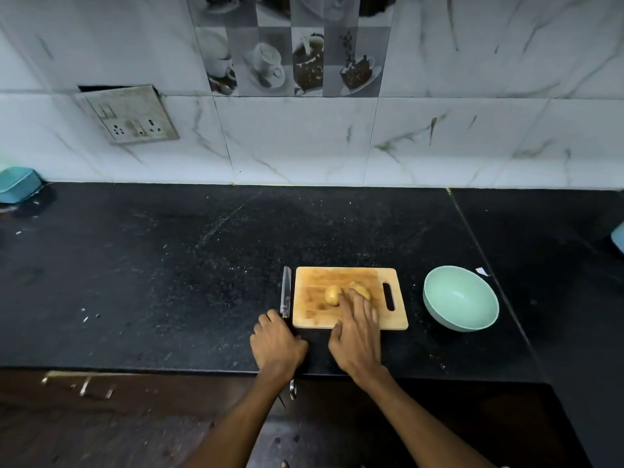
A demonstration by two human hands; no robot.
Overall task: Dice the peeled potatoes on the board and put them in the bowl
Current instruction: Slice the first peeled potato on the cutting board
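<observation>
**Both hands at the board, potatoes whole, knife handle covered**

Left hand (277, 344): fingers curled down over the near end of the knife (286, 292). The handle is hidden under the hand, so the grip appears closed on it, though finger contact itself cannot be seen. The blade lies flat on the bench (169, 265), pointing away from the person, just beside the left edge of the cutting board (314, 315) and parallel to it.

Right hand (358, 336): fingers straight and spread, reaching forward over the near edge of the board, fingertips on the right potato (363, 291). Grip open; nothing pinched or enclosed. The hand covers most of this potato, so its outline is hard to make out; motion blur on the fingers adds to that.

Left potato (332, 294): peeled, yellow, uncut, lying mid-board just beside the right hand's index finger. Touching or not: cannot tell.

Board: wooden, handle slot at its right end, near the front edge of the dark bench.

Bowl (435, 298): pale green, on the bench to the right of the board, apart from it, nothing visible inside.

Periphery: a teal container (17, 184) cut off at the left edge; another pale object (618, 236) cut off at the right edge, unidentifiable. Tiled wall behind with a switch plate (130, 114).
</observation>
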